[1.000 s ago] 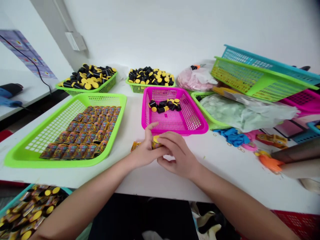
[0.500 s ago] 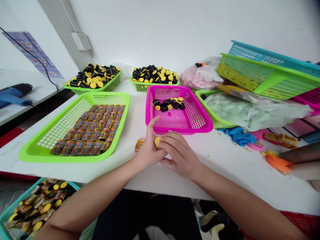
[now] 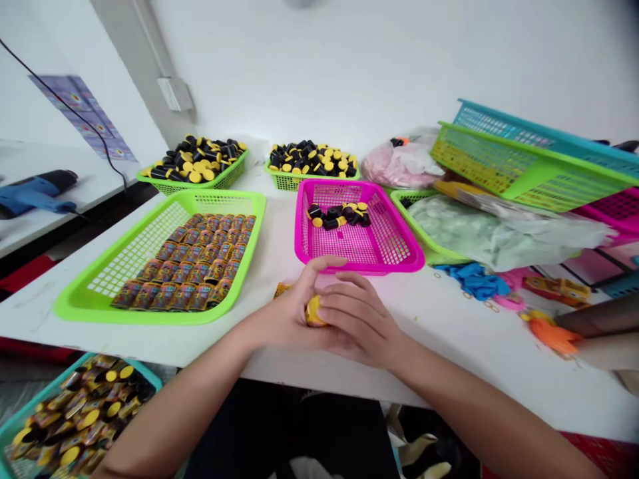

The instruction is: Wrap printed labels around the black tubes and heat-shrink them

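My left hand [image 3: 292,316] and my right hand [image 3: 362,319] meet over the table's front part, both closed around one small piece with a yellow end [image 3: 315,311]. Most of that piece is hidden by my fingers. Just behind my left hand, a printed orange wrapper [image 3: 282,289] lies partly covered on the table. Beyond my hands, the pink basket [image 3: 409,264] holds several black cylinders with yellow caps [image 3: 332,216]. At the left, the large green basket [image 3: 74,313] holds rows of wrapped cylinders [image 3: 182,266].
Two green baskets of black and yellow cylinders [image 3: 200,159] [image 3: 312,158] stand at the back. Stacked baskets [image 3: 529,166], plastic bags [image 3: 499,229] and blue scraps [image 3: 476,281] are on the right. A teal basket [image 3: 14,426] sits low at left; a blue heat gun [image 3: 37,193] lies beyond.
Both hands have drawn closer together and slightly lower in view around the piece. My left index finger has bent toward the right. The whole view has shifted a little.
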`<act>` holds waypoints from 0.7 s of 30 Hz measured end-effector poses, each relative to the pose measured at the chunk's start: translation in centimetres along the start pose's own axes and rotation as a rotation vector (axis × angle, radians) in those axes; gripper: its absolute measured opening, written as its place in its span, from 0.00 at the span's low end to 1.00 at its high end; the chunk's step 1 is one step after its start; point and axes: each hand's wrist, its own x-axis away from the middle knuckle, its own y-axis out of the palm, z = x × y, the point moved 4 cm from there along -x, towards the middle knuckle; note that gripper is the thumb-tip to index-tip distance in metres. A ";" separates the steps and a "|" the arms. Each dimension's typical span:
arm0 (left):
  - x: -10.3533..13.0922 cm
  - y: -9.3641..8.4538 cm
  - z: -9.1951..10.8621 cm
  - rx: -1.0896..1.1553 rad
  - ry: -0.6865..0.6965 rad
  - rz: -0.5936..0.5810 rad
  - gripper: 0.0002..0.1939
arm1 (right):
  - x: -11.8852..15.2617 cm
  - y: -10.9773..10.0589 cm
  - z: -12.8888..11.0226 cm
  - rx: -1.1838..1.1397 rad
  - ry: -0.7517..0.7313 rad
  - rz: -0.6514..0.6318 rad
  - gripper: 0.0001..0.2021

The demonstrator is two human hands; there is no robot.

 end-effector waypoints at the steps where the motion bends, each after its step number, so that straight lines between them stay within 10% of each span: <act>1: 0.6 -0.2 0.8 -0.117 0.007 0.076 0.37 | -0.3 0.0 -0.1 -0.021 -0.001 0.019 0.18; 6: 5.5 -3.3 4.9 -0.545 -0.036 0.533 0.17 | -2.7 -0.4 3.0 -0.024 0.155 -0.130 0.33; 12: 10.5 -13.0 8.7 -1.029 -0.210 0.783 0.15 | -0.2 0.8 10.5 0.380 0.578 -0.929 0.18; 21: 8.5 -28.5 4.5 -1.104 -0.694 0.821 0.24 | 3.8 2.3 6.7 0.571 0.422 -0.882 0.17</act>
